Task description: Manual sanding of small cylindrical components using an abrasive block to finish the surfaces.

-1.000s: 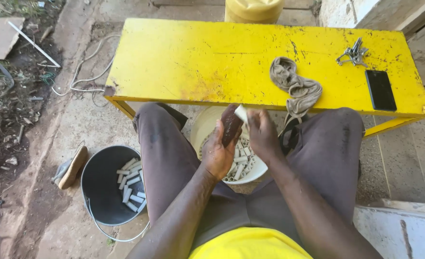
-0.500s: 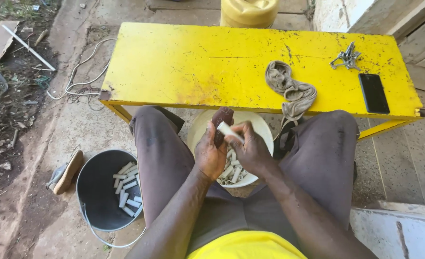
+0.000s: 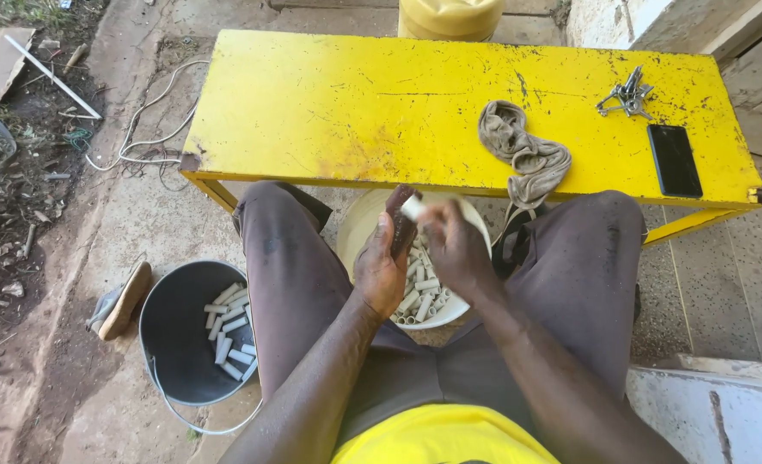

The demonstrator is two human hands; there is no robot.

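The left hand (image 3: 382,268) is curled round a dark reddish-brown strip (image 3: 400,216) that stands up out of its grip, thumb laid along it. The right hand (image 3: 455,247) pinches a short white tube (image 3: 413,207) by its lower end and holds it against the strip's top — the two are touching, just above the fingertips. Both hands hang between the knees over a white bowl (image 3: 364,225) of the same tubes; more lie in the grey bucket (image 3: 174,344) on the ground to the left. Behind stands the yellow table (image 3: 329,112) with a rag (image 3: 518,155), a phone (image 3: 674,160) and a bunch of keys (image 3: 627,93).

Half a second ago the tube lay lower, level with the knuckles — it has since slid up to the strip's tip. The hands sit a little higher over the bowl than before.
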